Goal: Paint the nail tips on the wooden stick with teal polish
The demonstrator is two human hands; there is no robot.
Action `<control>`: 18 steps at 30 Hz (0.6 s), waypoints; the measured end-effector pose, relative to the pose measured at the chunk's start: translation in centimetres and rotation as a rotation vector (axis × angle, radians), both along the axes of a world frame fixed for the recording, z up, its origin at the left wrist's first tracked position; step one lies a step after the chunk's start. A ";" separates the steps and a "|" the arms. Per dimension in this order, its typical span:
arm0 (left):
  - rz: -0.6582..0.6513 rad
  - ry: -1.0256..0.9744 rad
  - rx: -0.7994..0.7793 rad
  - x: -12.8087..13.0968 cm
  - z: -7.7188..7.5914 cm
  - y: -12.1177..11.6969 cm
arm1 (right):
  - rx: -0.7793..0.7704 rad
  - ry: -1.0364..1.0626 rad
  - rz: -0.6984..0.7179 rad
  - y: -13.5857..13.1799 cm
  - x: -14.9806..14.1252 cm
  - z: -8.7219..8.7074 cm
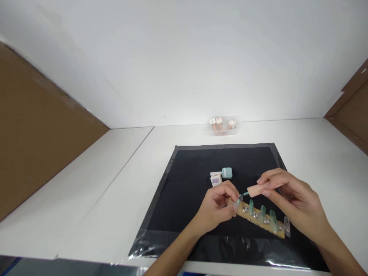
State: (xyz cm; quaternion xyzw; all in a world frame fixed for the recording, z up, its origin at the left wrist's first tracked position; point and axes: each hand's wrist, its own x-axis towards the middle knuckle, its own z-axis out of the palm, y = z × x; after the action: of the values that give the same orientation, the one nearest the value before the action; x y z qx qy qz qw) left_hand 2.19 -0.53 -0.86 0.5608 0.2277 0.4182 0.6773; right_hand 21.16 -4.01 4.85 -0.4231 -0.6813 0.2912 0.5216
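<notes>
While the left hand (220,203) is pinching a strip (257,221) above the black mat (189,184), the right hand (290,191) is holding a brush (254,191) at its near-hand nail tip (238,204); three middle tips (262,213) are already showing green, the opposite end tip (286,227) apparently lacking colour.

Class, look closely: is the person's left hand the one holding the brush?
No, the right hand grips the peach-handled brush, while the left hand holds one end of the yellowish strip.
</notes>
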 end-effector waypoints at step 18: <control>0.061 0.076 0.156 0.0 0.1 0.0 | -0.030 -0.148 0.104 -0.3 0.4 0.5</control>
State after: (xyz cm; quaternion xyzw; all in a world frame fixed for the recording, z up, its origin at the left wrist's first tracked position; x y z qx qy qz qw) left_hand 2.18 -0.53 -0.75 0.6202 0.2369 0.4333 0.6095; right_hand 21.57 -4.33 5.33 -0.4152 -0.7347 0.2959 0.4475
